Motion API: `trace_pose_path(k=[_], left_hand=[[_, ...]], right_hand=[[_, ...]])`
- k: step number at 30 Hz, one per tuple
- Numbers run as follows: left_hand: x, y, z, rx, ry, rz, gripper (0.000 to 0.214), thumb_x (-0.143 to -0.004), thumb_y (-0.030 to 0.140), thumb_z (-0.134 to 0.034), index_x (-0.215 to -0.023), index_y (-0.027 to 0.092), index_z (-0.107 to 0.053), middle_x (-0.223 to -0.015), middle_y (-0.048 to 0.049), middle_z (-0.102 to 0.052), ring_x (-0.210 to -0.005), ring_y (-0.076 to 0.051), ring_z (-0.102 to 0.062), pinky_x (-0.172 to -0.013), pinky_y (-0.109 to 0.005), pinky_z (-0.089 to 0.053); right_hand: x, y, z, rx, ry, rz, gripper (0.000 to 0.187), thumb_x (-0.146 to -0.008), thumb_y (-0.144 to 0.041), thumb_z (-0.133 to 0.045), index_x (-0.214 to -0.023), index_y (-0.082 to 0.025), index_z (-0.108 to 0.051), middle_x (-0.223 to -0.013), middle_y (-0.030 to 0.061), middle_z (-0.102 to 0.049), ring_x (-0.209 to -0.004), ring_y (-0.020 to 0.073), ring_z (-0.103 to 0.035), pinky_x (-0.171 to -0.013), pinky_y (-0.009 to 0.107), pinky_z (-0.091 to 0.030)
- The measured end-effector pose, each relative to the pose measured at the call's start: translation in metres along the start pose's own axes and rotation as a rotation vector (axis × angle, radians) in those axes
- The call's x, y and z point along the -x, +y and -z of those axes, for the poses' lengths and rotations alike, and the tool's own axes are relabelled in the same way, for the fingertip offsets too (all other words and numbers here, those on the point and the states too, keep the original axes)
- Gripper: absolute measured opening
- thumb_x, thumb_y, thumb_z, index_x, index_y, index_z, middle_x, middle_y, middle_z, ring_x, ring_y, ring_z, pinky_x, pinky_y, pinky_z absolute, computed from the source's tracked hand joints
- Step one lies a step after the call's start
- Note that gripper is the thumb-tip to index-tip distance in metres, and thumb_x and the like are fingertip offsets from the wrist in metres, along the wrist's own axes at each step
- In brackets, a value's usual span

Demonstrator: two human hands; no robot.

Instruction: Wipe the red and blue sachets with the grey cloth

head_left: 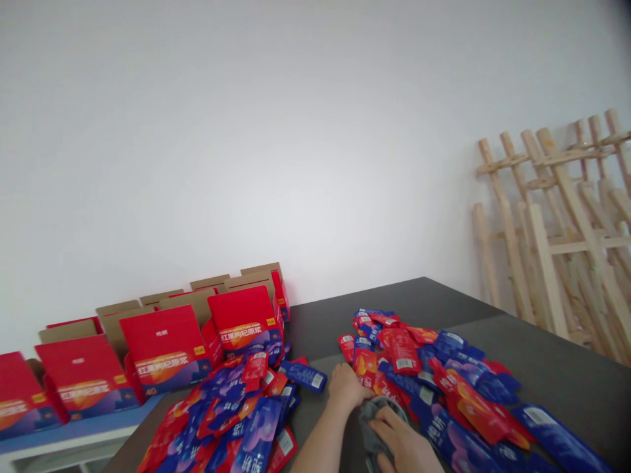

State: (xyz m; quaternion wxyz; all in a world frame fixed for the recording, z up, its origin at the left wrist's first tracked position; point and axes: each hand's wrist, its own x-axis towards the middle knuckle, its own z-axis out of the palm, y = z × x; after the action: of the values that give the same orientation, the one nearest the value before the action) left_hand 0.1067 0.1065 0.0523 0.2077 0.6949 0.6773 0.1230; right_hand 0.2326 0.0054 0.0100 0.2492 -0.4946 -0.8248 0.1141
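Observation:
My left hand [346, 386] lies knuckles up on the dark table [542, 368], between two heaps of sachets. Its fingers curl down at the edge of the right heap, and what they hold is hidden. Just below it my right hand [401, 441] presses on a crumpled grey cloth [371, 420], fingers closed over it. The right heap of red and blue sachets [444, 381] touches both hands. A second heap of the same sachets [236, 414] lies to the left of my left forearm.
Several open red cartons [165, 351] stand in rows on a lower white-and-blue surface [73, 433] at the left. Wooden frames [557, 236] lean against the white wall at the right. The table's far edge runs behind the heaps.

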Motion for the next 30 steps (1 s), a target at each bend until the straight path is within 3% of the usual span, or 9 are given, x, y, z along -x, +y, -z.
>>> trace_pose_path(k=[2,5,7,10,14,18,22,26,30], left_hand=[[0.001,-0.009,0.005,0.069,-0.001,0.029,0.052,-0.061,0.025,-0.077,-0.11,0.016,-0.059,-0.115,-0.0159,-0.065,-0.11,-0.036,-0.06,-0.086,-0.038,-0.046],[0.015,-0.032,0.012,0.218,-0.064,0.032,0.037,-0.074,0.022,-0.062,-0.11,0.017,-0.054,-0.091,-0.0085,-0.07,-0.075,-0.023,-0.068,-0.061,-0.028,-0.047],[0.033,-0.053,0.011,0.307,-0.126,0.026,0.033,-0.078,0.023,-0.054,-0.11,0.016,-0.05,-0.078,-0.0046,-0.069,-0.054,-0.016,-0.061,-0.047,-0.023,-0.039],[0.062,-0.085,0.002,0.474,-0.236,0.005,0.033,-0.074,0.032,-0.058,-0.102,0.016,-0.052,-0.062,0.0015,-0.063,-0.04,-0.009,-0.046,-0.041,-0.02,-0.029],[0.089,-0.109,-0.008,0.851,-0.495,-0.093,0.036,-0.058,0.032,-0.073,-0.088,0.016,-0.058,-0.063,0.0041,-0.058,-0.049,-0.007,-0.046,-0.051,-0.019,-0.035],[0.096,-0.104,-0.006,0.904,-0.632,-0.114,0.035,-0.054,0.02,-0.071,-0.088,0.018,-0.06,-0.065,0.0061,-0.054,-0.053,-0.008,-0.045,-0.058,-0.021,-0.038],[0.098,-0.097,-0.004,0.937,-0.642,-0.131,0.035,-0.054,0.016,-0.069,-0.088,0.017,-0.06,-0.064,0.0063,-0.052,-0.056,-0.009,-0.047,-0.063,-0.023,-0.039],[0.098,-0.101,-0.009,0.954,-0.621,-0.092,0.04,-0.055,0.014,-0.068,-0.094,0.018,-0.058,-0.068,0.0065,-0.052,-0.062,-0.01,-0.051,-0.069,-0.024,-0.041],[0.095,-0.106,-0.015,0.976,-0.638,-0.068,0.042,-0.055,0.014,-0.067,-0.095,0.019,-0.057,-0.07,0.006,-0.055,-0.064,-0.011,-0.053,-0.071,-0.025,-0.042]], right_hand=[[0.001,0.001,0.0,-0.031,0.026,0.014,0.049,-0.07,-0.007,-0.046,-0.115,-0.018,-0.064,-0.115,0.0076,-0.062,-0.105,0.0164,-0.061,-0.089,0.021,-0.043],[0.0,0.004,-0.001,-0.067,0.049,0.02,0.049,-0.07,-0.008,-0.044,-0.114,-0.017,-0.064,-0.113,0.0082,-0.062,-0.103,0.0164,-0.061,-0.088,0.022,-0.044],[0.0,0.006,0.0,-0.09,0.072,0.009,0.049,-0.071,-0.008,-0.043,-0.115,-0.016,-0.063,-0.115,0.0093,-0.061,-0.104,0.0169,-0.061,-0.09,0.023,-0.044],[-0.001,0.008,0.003,-0.11,0.142,-0.043,0.051,-0.074,-0.009,-0.041,-0.12,-0.016,-0.06,-0.12,0.0106,-0.059,-0.109,0.0175,-0.059,-0.094,0.026,-0.043],[0.001,-0.006,0.002,-0.049,0.174,-0.031,0.057,-0.071,-0.008,-0.045,-0.126,-0.018,-0.057,-0.125,0.0102,-0.056,-0.111,0.019,-0.058,-0.093,0.027,-0.046],[0.005,-0.03,-0.012,0.1,0.029,0.157,0.064,-0.059,-0.003,-0.052,-0.118,-0.027,-0.061,-0.116,0.0036,-0.061,-0.1,0.0198,-0.062,-0.082,0.027,-0.052],[0.009,-0.033,-0.017,0.244,-0.013,0.092,0.063,-0.058,0.0,-0.055,-0.114,-0.029,-0.064,-0.113,0.0032,-0.063,-0.1,0.0224,-0.062,-0.08,0.029,-0.053],[0.013,-0.01,-0.01,0.304,0.004,-0.093,0.058,-0.066,-0.001,-0.053,-0.118,-0.023,-0.065,-0.121,0.0089,-0.061,-0.107,0.0233,-0.06,-0.082,0.028,-0.052],[0.01,0.0,-0.007,0.383,-0.025,-0.144,0.05,-0.074,-0.005,-0.05,-0.121,-0.015,-0.064,-0.124,0.0149,-0.06,-0.113,0.0262,-0.057,-0.09,0.033,-0.048]])
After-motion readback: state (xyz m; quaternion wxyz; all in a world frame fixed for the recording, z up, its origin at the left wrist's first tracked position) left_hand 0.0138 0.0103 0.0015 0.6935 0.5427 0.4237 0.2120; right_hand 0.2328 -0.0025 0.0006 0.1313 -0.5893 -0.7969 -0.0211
